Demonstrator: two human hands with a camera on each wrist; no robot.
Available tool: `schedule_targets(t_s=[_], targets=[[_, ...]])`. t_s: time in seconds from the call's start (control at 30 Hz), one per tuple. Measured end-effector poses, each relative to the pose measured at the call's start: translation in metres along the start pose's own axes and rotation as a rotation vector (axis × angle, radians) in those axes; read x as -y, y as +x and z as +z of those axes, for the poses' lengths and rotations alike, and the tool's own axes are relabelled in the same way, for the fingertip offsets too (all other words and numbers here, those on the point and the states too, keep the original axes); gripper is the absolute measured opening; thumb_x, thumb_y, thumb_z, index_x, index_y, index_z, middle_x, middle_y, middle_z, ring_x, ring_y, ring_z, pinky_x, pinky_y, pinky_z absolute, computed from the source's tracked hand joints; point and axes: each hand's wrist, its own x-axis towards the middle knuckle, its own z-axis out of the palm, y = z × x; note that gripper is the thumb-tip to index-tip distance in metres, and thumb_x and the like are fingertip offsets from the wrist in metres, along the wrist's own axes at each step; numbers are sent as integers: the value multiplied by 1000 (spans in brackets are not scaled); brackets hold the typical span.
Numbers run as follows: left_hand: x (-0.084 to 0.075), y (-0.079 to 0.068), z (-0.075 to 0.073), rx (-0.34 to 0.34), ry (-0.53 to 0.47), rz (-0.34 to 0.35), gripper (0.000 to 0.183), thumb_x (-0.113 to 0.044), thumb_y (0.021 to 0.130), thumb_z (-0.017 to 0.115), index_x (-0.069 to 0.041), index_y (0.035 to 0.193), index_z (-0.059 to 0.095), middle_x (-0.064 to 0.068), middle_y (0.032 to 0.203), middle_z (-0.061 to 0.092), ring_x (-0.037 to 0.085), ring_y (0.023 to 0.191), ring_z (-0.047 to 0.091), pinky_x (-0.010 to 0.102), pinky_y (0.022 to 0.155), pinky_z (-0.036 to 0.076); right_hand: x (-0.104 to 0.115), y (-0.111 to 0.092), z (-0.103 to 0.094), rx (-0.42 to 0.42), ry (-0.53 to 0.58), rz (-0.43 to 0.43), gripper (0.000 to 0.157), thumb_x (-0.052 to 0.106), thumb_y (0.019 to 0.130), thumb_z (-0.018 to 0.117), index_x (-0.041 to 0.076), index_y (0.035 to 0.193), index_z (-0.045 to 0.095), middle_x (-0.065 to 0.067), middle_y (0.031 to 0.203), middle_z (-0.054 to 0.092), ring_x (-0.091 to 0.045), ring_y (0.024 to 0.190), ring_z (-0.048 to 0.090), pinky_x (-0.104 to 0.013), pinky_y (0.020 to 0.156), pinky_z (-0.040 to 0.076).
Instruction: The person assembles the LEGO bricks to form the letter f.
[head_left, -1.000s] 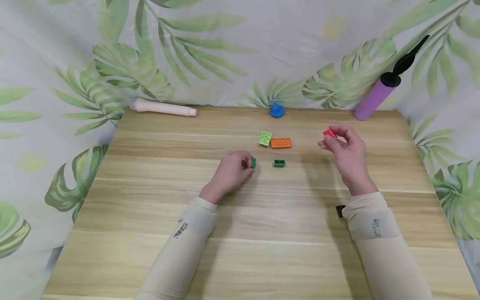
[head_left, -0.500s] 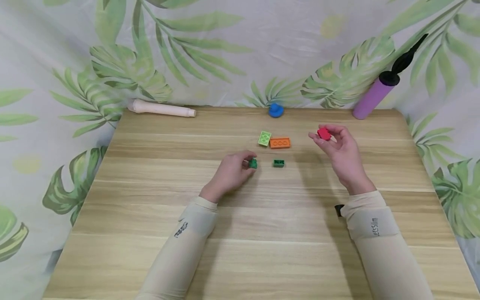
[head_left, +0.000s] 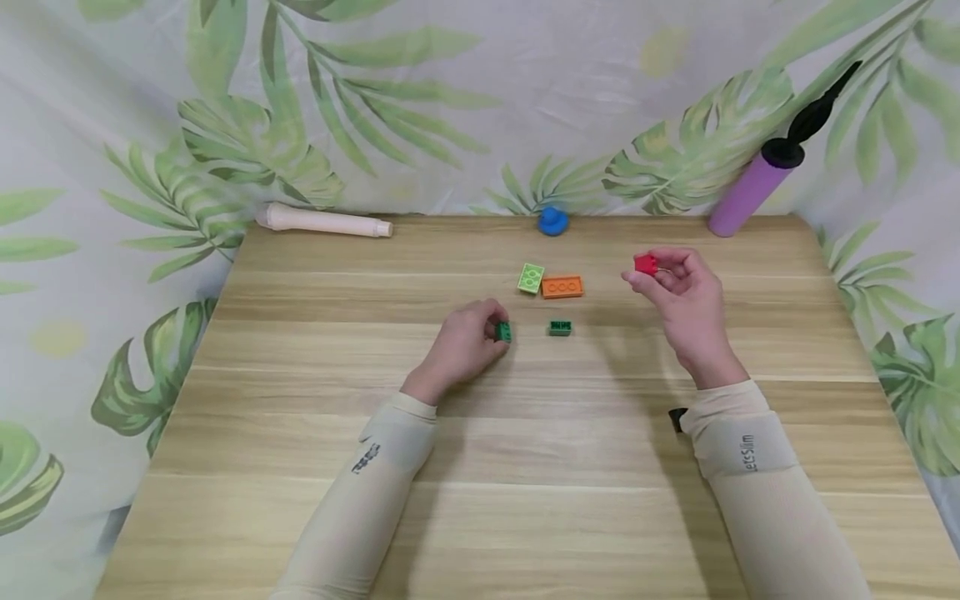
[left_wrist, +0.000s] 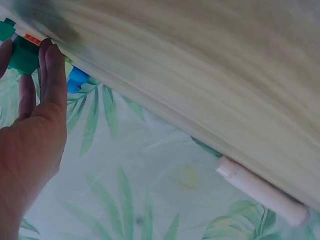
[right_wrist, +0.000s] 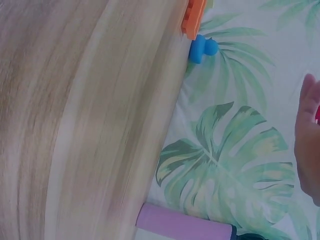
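My left hand (head_left: 463, 343) pinches a dark green toy brick (head_left: 503, 332) between thumb and fingers, low over the table's middle. The left wrist view shows that same green brick (left_wrist: 24, 55) among the fingertips. On the right, my right hand (head_left: 688, 312) holds a red toy brick (head_left: 645, 264) by its fingertips, raised above the table. Only a sliver of the red brick (right_wrist: 318, 115) shows in the right wrist view. Between the hands lies a second dark green brick (head_left: 560, 328). Behind it, a light green brick (head_left: 531, 278) and an orange brick (head_left: 562, 287) lie side by side.
A blue knob-like piece (head_left: 552, 221) sits at the back edge of the wooden table (head_left: 480, 517). A pale pink microphone-shaped object (head_left: 326, 221) lies at the back left. At the back right, a purple cylinder with a black top (head_left: 753, 192) leans against the leaf-print cloth.
My right hand has shifted slightly left, and the red brick has turned in its fingers. The green brick has turned in my left hand, which stays in nearly the same place.
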Motion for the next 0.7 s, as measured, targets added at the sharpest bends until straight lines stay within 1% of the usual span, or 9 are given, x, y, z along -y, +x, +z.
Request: schedule_targets(t_s=[0.07,0.13,0.2,0.3,0.37,0.47,0.6,0.7], targets=[[1,1,2,-11,14,8,28,-11,93,81,-8,118,68,7,106,69,21,95,65,35,84,57,-1,1,0,-32,-6,-19,32,-2,93,78,4,121,65,-4,111,72,-11,93,73,-18,82,59],[2,2,3,-14,21,10,29,-12,93,82,-8,118,68,7,103,68,20,93,62,35,82,55,-1,1,-1,-52,-15,-27,27,0,95,77,5,120,66,-4,110,72,-11,92,73,-18,82,58],[4,3,5,-12,24,12,29,-12,92,82,-7,117,68,6,100,66,20,91,60,34,80,53,-1,2,-1,-69,-14,-18,25,1,95,77,8,118,68,-3,109,72,-11,92,72,-17,82,57],[6,3,6,-10,4,5,30,-11,92,82,-6,118,67,7,100,66,20,90,61,33,80,54,1,2,0,-89,-48,17,26,2,93,79,11,117,71,-1,109,70,-9,93,70,-15,83,57],[7,3,6,-11,-12,-5,31,-9,92,82,-6,118,67,7,103,68,20,92,64,33,81,56,1,3,1,-87,-60,45,29,2,92,81,12,118,73,1,113,69,-9,97,68,-14,84,57],[8,1,4,-8,-43,-28,35,-7,91,82,-6,123,66,9,111,70,21,97,67,35,86,59,1,4,3,-73,-89,64,33,4,91,83,12,122,74,1,117,67,-9,100,68,-14,85,56],[9,0,2,1,-77,-52,43,-6,92,81,-4,130,63,12,119,70,23,103,70,36,91,60,0,4,4,-49,-97,58,35,7,92,82,10,126,72,0,117,69,-9,101,72,-15,87,56],[10,0,1,1,-67,-55,42,-9,92,82,-2,130,64,13,119,71,23,104,71,36,92,60,1,4,6,-33,-88,52,37,7,94,81,7,130,71,-2,117,71,-9,101,74,-15,89,56]])
